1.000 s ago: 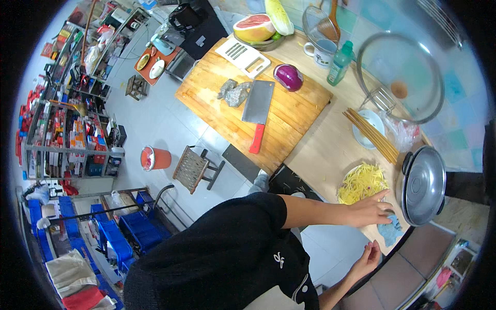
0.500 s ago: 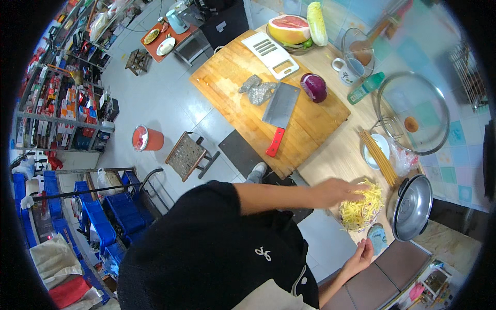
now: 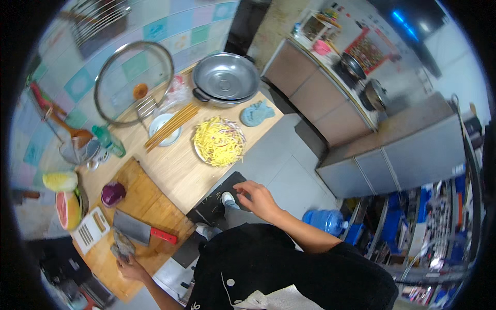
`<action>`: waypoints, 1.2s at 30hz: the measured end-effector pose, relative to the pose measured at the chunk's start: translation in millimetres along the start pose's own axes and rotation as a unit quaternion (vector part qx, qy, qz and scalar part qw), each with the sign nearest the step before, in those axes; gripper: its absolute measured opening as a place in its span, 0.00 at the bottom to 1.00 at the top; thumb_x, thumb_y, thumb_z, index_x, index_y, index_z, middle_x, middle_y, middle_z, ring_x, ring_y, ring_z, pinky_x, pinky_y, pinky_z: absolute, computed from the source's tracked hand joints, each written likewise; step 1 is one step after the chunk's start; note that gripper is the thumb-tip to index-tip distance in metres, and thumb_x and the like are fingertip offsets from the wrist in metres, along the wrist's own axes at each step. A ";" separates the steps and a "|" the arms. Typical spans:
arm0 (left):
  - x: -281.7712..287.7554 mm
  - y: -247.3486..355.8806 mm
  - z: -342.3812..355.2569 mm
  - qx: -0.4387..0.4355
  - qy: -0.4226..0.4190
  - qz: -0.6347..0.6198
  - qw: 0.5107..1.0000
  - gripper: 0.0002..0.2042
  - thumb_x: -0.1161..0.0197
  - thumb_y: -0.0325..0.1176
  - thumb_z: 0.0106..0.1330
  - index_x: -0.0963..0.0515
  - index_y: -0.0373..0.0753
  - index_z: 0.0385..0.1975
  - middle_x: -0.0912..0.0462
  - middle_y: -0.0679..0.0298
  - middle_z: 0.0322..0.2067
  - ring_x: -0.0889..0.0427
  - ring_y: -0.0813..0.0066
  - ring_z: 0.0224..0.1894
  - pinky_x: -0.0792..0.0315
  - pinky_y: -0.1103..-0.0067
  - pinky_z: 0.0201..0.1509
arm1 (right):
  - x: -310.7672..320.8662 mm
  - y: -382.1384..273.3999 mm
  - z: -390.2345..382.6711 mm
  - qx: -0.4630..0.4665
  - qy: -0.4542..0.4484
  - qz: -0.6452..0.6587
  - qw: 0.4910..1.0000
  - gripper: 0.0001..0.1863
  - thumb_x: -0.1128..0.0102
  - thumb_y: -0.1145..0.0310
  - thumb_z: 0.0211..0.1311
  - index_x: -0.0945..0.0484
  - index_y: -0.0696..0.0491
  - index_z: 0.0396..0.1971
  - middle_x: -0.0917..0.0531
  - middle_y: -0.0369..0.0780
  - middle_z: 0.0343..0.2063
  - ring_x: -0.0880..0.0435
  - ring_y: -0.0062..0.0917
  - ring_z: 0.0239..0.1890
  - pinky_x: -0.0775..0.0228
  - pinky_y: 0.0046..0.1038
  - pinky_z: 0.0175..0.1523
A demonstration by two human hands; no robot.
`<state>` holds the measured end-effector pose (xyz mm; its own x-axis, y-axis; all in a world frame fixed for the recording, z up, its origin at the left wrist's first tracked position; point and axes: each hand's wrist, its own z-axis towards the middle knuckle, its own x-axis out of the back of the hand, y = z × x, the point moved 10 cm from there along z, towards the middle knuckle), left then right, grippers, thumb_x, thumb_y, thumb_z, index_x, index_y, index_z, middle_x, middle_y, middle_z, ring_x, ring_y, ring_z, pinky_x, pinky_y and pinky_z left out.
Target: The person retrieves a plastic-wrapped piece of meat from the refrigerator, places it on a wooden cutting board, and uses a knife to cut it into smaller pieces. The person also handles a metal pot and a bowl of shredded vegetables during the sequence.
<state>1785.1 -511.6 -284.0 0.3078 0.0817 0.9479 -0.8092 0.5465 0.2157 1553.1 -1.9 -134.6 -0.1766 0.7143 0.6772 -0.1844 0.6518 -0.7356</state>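
My left hand (image 3: 129,266) grips a crumpled, speckled grey cloth (image 3: 123,246) on the wooden chopping board (image 3: 168,209) at lower left. Beside it lie a cleaver with a red handle (image 3: 163,235), a white grater (image 3: 90,230) and a purple cabbage or onion (image 3: 113,194). My right hand (image 3: 253,196) hangs empty past the counter's edge, its fingers loosely bent and apart. Above it, a plate heaped with yellow shreds (image 3: 219,142) stands on the pale counter (image 3: 181,183), with a folded blue cloth (image 3: 257,113) to its right.
A steel pot (image 3: 225,77), glass lid (image 3: 119,77), chopsticks (image 3: 170,127) and green bottle (image 3: 110,140) line the back. Cut pomelo (image 3: 67,209) stands left. A stove counter (image 3: 325,93), steel cabinet (image 3: 385,160), water jug (image 3: 323,222) and shelving (image 3: 408,227) are at right.
The view has swung round, putting the board at lower left. My left hand has moved from the shreds to the grey cloth and taken hold. My right hand has left the counter's end.
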 end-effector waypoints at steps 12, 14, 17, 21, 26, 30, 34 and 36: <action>13.7 -56.6 64.6 0.053 0.051 0.084 0.994 0.11 0.43 0.41 0.55 0.24 0.52 0.37 0.21 0.69 0.34 0.22 0.65 0.37 0.34 0.62 0.38 | 44.8 67.5 -82.6 -0.153 0.118 -0.028 0.981 0.11 0.42 0.74 0.50 0.24 0.57 0.36 0.20 0.43 0.30 0.19 0.32 0.31 0.27 0.30 0.37; 22.5 -52.2 71.8 0.038 0.056 0.134 0.989 0.13 0.43 0.42 0.55 0.25 0.51 0.39 0.20 0.67 0.33 0.21 0.63 0.36 0.34 0.62 0.34 | 49.4 76.0 -77.6 -0.144 0.118 -0.024 0.982 0.11 0.42 0.74 0.50 0.24 0.57 0.36 0.20 0.43 0.29 0.19 0.32 0.30 0.27 0.30 0.37; 20.2 -45.8 71.0 0.040 0.042 0.189 0.980 0.19 0.42 0.47 0.55 0.28 0.52 0.47 0.21 0.65 0.38 0.20 0.61 0.36 0.33 0.60 0.35 | 60.6 98.2 -67.4 -0.140 0.090 -0.025 0.986 0.12 0.43 0.74 0.50 0.24 0.58 0.37 0.21 0.44 0.29 0.20 0.32 0.29 0.28 0.29 0.37; 18.2 -40.9 41.2 0.050 0.043 0.186 0.980 0.23 0.44 0.51 0.56 0.31 0.53 0.51 0.25 0.63 0.46 0.22 0.58 0.39 0.36 0.53 0.40 | 98.8 149.7 -69.5 -0.135 0.100 -0.015 0.986 0.12 0.43 0.74 0.51 0.24 0.57 0.37 0.21 0.44 0.30 0.20 0.32 0.29 0.27 0.29 0.36; 9.1 -24.7 -39.3 -0.001 0.001 0.115 0.993 0.19 0.44 0.41 0.58 0.31 0.48 0.51 0.22 0.58 0.39 0.22 0.54 0.39 0.32 0.59 0.42 | 151.4 285.3 -109.6 -0.216 0.105 -0.032 0.970 0.12 0.44 0.72 0.50 0.23 0.57 0.36 0.20 0.45 0.29 0.20 0.34 0.29 0.27 0.30 0.37; -18.1 -20.8 -129.5 0.038 -0.111 0.161 0.980 0.15 0.45 0.31 0.54 0.29 0.43 0.44 0.20 0.55 0.35 0.22 0.53 0.38 0.30 0.65 0.40 | 174.5 436.2 -193.2 -0.334 0.106 -0.061 0.935 0.12 0.41 0.68 0.46 0.22 0.54 0.33 0.19 0.46 0.31 0.20 0.39 0.35 0.27 0.35 0.40; -25.0 27.2 -203.3 -0.043 -0.121 0.126 0.984 0.13 0.47 0.21 0.46 0.27 0.40 0.34 0.21 0.53 0.30 0.23 0.52 0.36 0.30 0.65 0.38 | 177.8 575.0 -337.7 -0.488 0.024 -0.187 0.852 0.11 0.44 0.60 0.47 0.20 0.53 0.23 0.19 0.44 0.25 0.19 0.36 0.31 0.27 0.34 0.36; -29.0 62.4 -222.1 -0.093 -0.149 0.112 0.978 0.13 0.48 0.20 0.44 0.26 0.39 0.31 0.21 0.52 0.29 0.23 0.51 0.35 0.30 0.65 0.37 | 158.4 617.2 -408.1 -0.494 -0.141 -0.191 0.836 0.12 0.43 0.58 0.46 0.20 0.52 0.20 0.19 0.41 0.22 0.19 0.35 0.27 0.28 0.32 0.31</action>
<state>1836.8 -294.8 -350.1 -0.0484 -0.0147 0.9987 -0.7264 0.6868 -0.0251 1805.8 617.6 -488.2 -0.5336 0.4073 0.7412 0.5848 0.8108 -0.0246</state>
